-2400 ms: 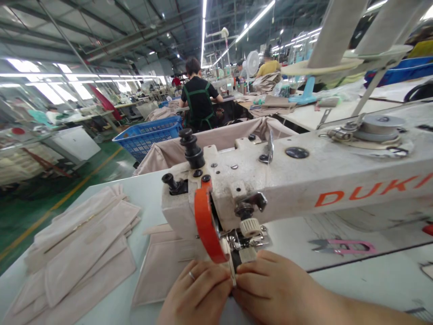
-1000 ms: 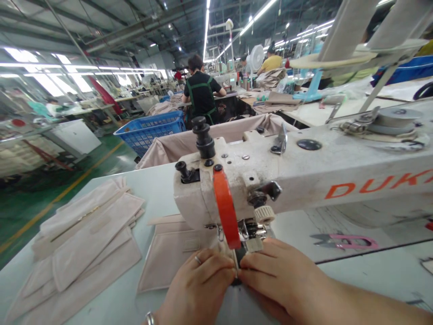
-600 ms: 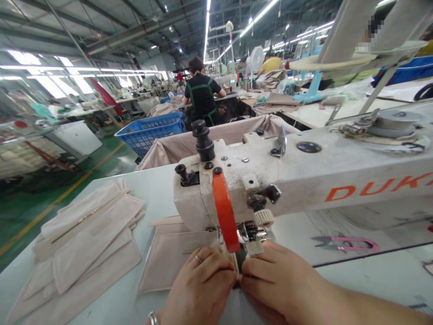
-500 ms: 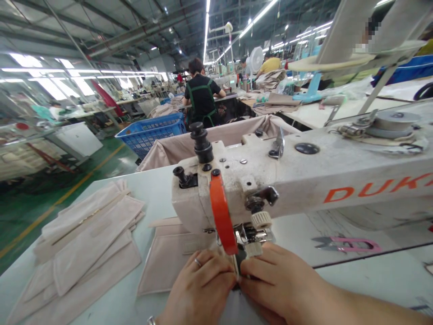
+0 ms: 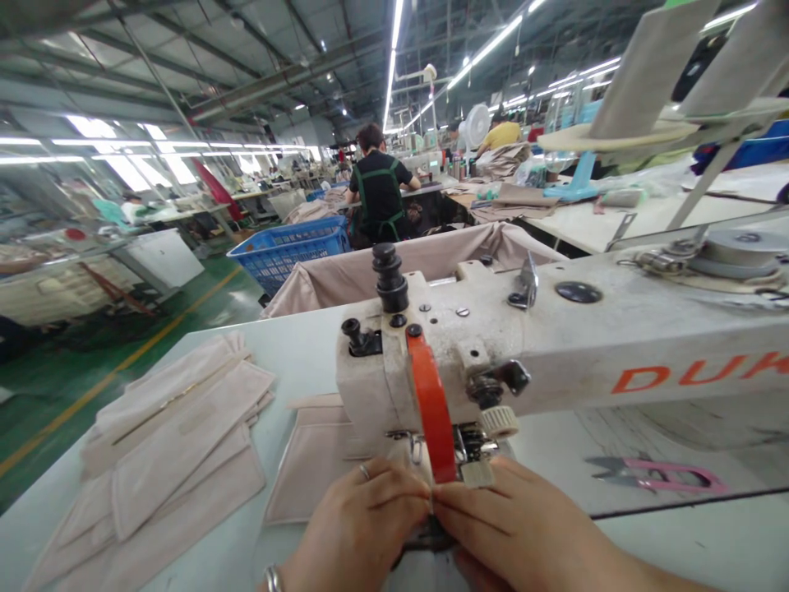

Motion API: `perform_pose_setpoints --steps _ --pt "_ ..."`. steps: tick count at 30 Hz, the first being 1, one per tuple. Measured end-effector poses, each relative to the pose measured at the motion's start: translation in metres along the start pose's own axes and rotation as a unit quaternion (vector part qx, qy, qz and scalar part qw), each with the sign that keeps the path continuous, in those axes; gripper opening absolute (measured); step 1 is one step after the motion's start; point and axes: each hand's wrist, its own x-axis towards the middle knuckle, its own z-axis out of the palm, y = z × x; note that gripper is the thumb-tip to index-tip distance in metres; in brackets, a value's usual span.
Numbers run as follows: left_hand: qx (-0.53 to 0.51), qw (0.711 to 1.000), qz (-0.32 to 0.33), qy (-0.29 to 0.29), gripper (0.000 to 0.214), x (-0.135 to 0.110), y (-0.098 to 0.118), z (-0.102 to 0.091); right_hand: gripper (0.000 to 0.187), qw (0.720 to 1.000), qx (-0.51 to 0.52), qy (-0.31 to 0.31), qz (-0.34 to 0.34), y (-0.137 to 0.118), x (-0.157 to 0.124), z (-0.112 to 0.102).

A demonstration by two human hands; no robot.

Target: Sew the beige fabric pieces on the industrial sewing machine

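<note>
A white sewing machine (image 5: 382,370) with an orange guard (image 5: 430,403) stands before me. A pale pink fabric piece (image 5: 311,464) lies left of the machine head and runs in under it. My left hand (image 5: 370,522), with a ring on one finger, is closed in a pinch at the fabric's near edge, just before the needle area. My right hand (image 5: 505,510) pinches from the other side, its fingertips meeting the left ones. Only a thin pale edge shows between the fingertips; the needle and presser foot are mostly hidden.
Stacked pale pink fabric pieces (image 5: 178,452) lie on the table's left. Pink-handled thread snips (image 5: 659,474) rest under the machine arm. Behind the table are a cloth-lined bin (image 5: 394,256) and a blue crate (image 5: 289,251). A co-worker (image 5: 379,185) sits beyond, facing away.
The view has shifted, so the machine appears farther right and lower. My fingertips have come closer together at the fabric edge, and the right hand has moved nearer the left.
</note>
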Motion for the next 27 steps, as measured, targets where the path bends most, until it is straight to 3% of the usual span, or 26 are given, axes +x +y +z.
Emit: perform_pose_setpoints --steps 7,14,19,27 --pt "0.029 0.998 -0.057 0.008 0.025 0.01 -0.005 -0.007 0.023 0.993 0.02 -0.063 0.1 -0.005 0.013 -0.018" --pt "0.004 0.994 -0.104 -0.019 0.025 0.016 -0.023 -0.004 0.014 0.987 0.005 -0.078 0.142 -0.006 0.022 -0.018" --pt "0.043 0.988 -0.142 -0.032 0.028 0.019 -0.036 0.0 0.014 0.985 0.008 -0.079 0.152 -0.007 0.025 -0.017" --pt "0.079 0.984 -0.158 -0.036 0.028 0.018 -0.039 0.0 0.014 0.98 0.013 -0.108 0.169 -0.008 0.024 -0.019"
